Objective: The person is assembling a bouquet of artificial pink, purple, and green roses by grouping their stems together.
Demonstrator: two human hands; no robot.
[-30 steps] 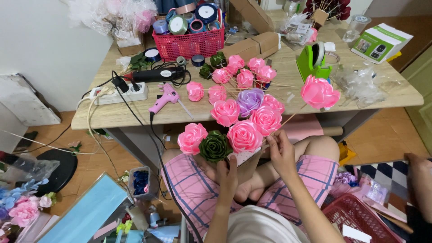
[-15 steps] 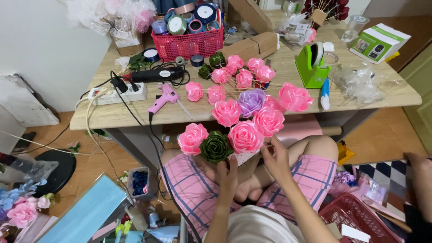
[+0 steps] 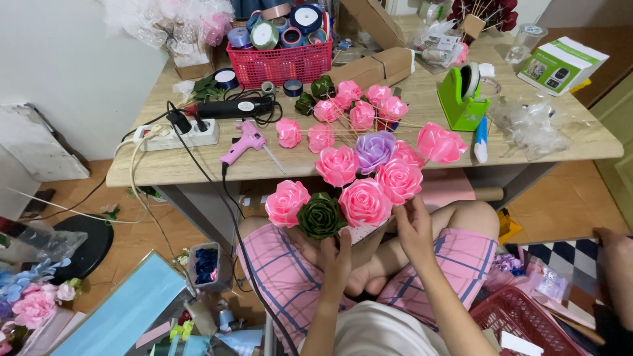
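Your bouquet (image 3: 349, 191) sits over your lap, just near of the surface (image 3: 165, 168) edge: approx. six ribbon roses bunched so far, pink ones w/ a dark green rose (image 3: 321, 215) at near left and a purple rose (image 3: 374, 150) at the far side. Your left hand (image 3: 335, 260) is closed round the stems from below. Your right hand (image 3: 414, 227) has its fingers pressed up against the right side of the bunch under a pink rose (image 3: 399, 179); can't tell if it pinches a stem. I'd judge it partly built: a loose pink rose on a stick (image 3: 440, 143) lies just right of the bunch, and more stick roses (image 3: 359, 112) lie on the surface beyond, not yet added. No wrap on it yet.

Pkgs: white and green box (image 3: 562, 64) at far right, flat, printed lid up. Brown cardboard boxes (image 3: 376, 64) at far centre, plain. Red basket (image 3: 280, 62) of ribbon rolls, far left of centre. Green tape dispenser (image 3: 463, 99) right of the roses. Black glue gun (image 3: 231, 107) bears a small pale label.
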